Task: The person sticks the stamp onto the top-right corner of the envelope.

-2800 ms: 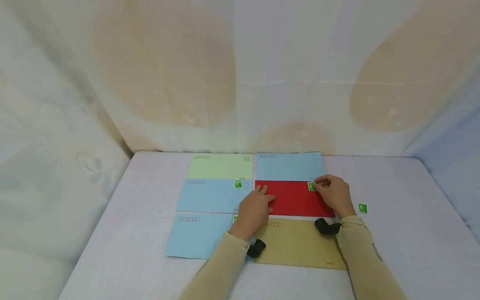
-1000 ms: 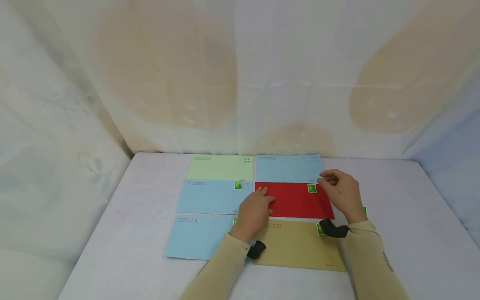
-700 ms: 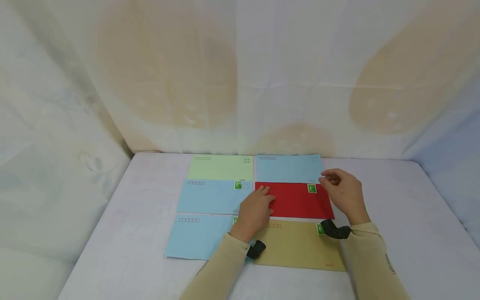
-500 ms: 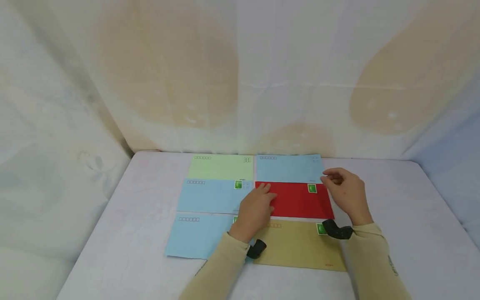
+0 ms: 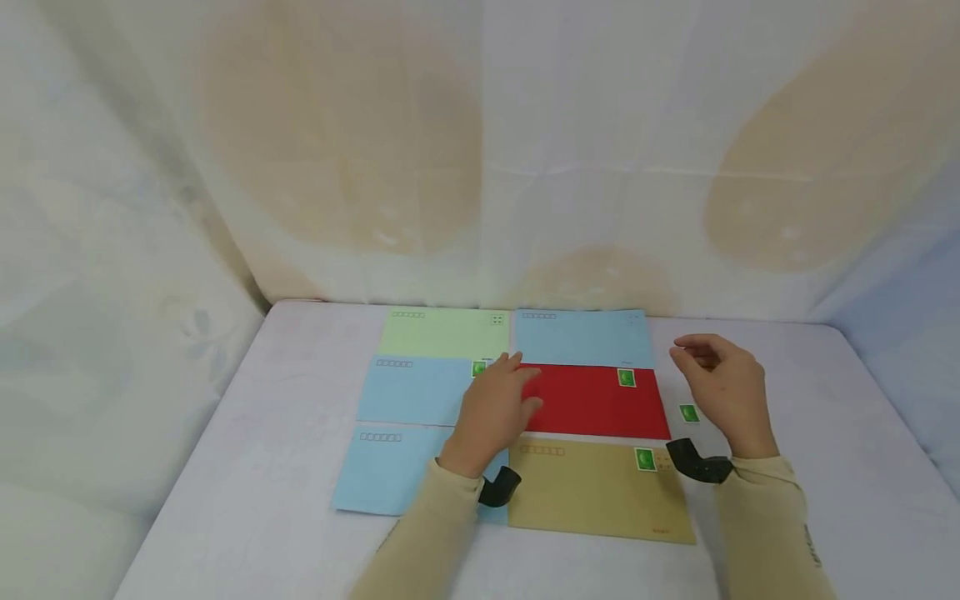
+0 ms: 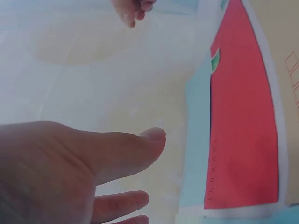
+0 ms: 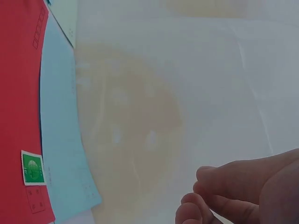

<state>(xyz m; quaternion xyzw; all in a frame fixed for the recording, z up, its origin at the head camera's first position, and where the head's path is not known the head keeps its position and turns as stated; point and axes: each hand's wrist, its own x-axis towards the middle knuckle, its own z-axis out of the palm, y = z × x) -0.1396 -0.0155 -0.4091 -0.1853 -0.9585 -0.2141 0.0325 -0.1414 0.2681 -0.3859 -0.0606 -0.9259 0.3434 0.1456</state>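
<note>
My left hand [image 5: 491, 408], fingers spread, hangs over the seam between the middle-left blue envelope [image 5: 412, 396] and the red envelope [image 5: 585, 408]; in the left wrist view its thumb [image 6: 126, 151] stands clear of the paper. To the right of the red envelope, my right hand [image 5: 727, 387] is raised with loosely curled fingers, thumb near the index finger, and nothing visible between them. A green stamp [image 5: 626, 378] sits at the red envelope's upper right. Another stamp [image 5: 689, 413] lies on the table beside my right hand.
A green envelope [image 5: 444, 332] and a blue envelope [image 5: 581, 337] form the back row. In front lie a blue envelope [image 5: 390, 471] and a brown envelope [image 5: 592, 492], the brown one bearing a stamp [image 5: 645, 459]. A pale curtain [image 5: 562, 150] rises behind the table [image 5: 247, 533].
My right hand has drawn away rightward from the red envelope's stamp, uncovering the brown envelope's stamp and one on the table. My left hand has lifted and shifted slightly left.
</note>
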